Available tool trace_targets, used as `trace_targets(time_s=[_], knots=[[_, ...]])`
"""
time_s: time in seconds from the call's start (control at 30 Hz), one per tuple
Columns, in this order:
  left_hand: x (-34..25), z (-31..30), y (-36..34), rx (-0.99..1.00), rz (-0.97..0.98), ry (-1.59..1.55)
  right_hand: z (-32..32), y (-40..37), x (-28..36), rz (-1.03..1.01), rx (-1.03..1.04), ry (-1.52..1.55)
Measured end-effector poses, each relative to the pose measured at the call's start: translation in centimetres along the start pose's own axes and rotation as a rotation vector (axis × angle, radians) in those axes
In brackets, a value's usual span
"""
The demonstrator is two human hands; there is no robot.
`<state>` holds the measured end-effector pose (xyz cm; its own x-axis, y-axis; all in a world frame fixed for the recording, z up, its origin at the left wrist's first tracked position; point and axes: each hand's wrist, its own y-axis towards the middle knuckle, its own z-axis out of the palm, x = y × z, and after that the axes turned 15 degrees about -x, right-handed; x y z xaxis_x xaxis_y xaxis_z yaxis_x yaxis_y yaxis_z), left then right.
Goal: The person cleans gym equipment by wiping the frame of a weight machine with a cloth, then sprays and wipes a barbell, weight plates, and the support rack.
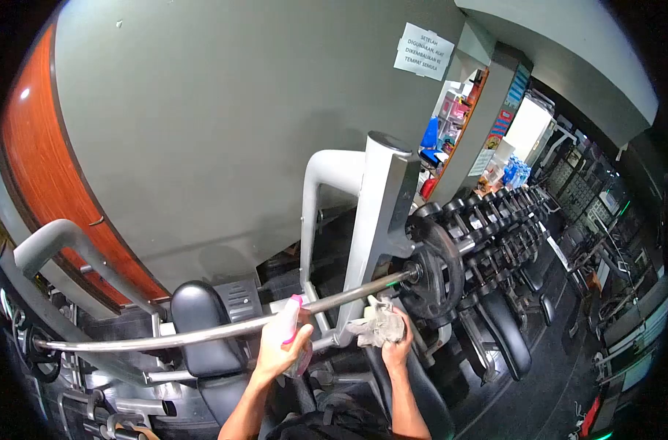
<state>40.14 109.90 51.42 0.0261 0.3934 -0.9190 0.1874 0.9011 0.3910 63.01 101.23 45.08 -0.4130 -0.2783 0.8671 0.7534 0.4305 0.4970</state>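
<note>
My left hand (pixel 277 350) is wrapped round a clear spray bottle (pixel 293 321) with a pink top, just in front of the barbell's bar (pixel 195 338). In my right hand (pixel 398 350) is a crumpled grey cloth (pixel 380 326), bunched in closed fingers below the bar's right end. The steel bar runs across the view and looks curved through the lens. Black weight plates (pixel 445 271) sit on its right end, and a dark plate (pixel 37 345) is at its left end. Behind my hands rises the silver rack post (pixel 365 213).
A black padded bench (pixel 202 330) stands behind the bar on the left. Dumbbells (pixel 488 220) fill a rack to the right, with black benches (pixel 499 337) before it. A paper sign (pixel 424 51) hangs on the grey wall (pixel 202 132). An orange wooden door (pixel 48 147) is at left.
</note>
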Motion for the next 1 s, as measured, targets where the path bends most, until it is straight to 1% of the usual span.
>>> trace_targets(time_s=[0.03,0.07,0.1,0.17,0.2,0.23,0.3,0.33,0.37,0.43,0.6,0.67,0.8,0.87,0.9,0.97,1.0], knots=[[0.2,0.5,0.6,0.034,0.0,0.023,0.6,0.9,-1.3,-0.035,0.074,0.124],[0.1,1.2,0.8,0.016,-0.071,-0.016,1.2,1.6,-2.3,-0.05,0.153,0.118],[0.4,1.6,1.1,0.011,-0.076,-0.014,2.6,2.6,-2.0,-0.062,0.235,0.111],[1.0,2.3,1.6,-0.035,-0.104,-0.088,4.9,4.0,-3.4,-0.214,0.401,-0.099],[1.4,2.6,1.8,-0.044,-0.105,-0.085,6.2,4.7,-2.6,-0.151,0.492,-0.101],[1.7,2.8,1.8,-0.059,-0.131,-0.096,7.3,4.7,-4.0,-0.16,0.528,-0.126],[2.3,3.1,2.1,-0.079,-0.158,-0.103,7.6,4.5,-4.6,-0.242,0.536,-0.219],[2.5,3.2,2.3,-0.073,-0.125,-0.054,7.6,4.5,-4.7,-0.251,0.538,-0.215],[2.7,3.4,2.2,-0.066,-0.099,-0.005,7.7,4.8,-4.8,-0.248,0.547,-0.213],[2.7,3.8,2.0,-0.092,-0.104,-0.001,7.7,5.3,-3.4,-0.16,0.6,-0.145],[2.7,4.0,1.4,-0.164,-0.114,0.029,7.9,5.3,-4.0,-0.21,0.605,-0.172],[2.3,3.7,1.3,-0.132,-0.069,0.174,7.8,5.4,-3.9,-0.217,0.591,-0.164],[1.7,4.0,1.6,-0.147,-0.125,0.096,7.9,5.5,-3.6,-0.195,0.59,-0.154],[1.8,4.3,1.9,-0.2,-0.19,0.006,7.8,5.4,-3.9,-0.192,0.587,-0.204],[1.6,4.4,2.2,-0.2,-0.188,0.007,7.8,5.4,-3.7,-0.194,0.586,-0.203],[0.9,4.5,3.5,-0.142,-0.177,-0.022,7.6,5.7,-3.0,-0.111,0.603,-0.197],[0.5,4.4,4.1,-0.114,-0.107,-0.002,7.7,5.7,-3.4,-0.102,0.583,-0.165]])
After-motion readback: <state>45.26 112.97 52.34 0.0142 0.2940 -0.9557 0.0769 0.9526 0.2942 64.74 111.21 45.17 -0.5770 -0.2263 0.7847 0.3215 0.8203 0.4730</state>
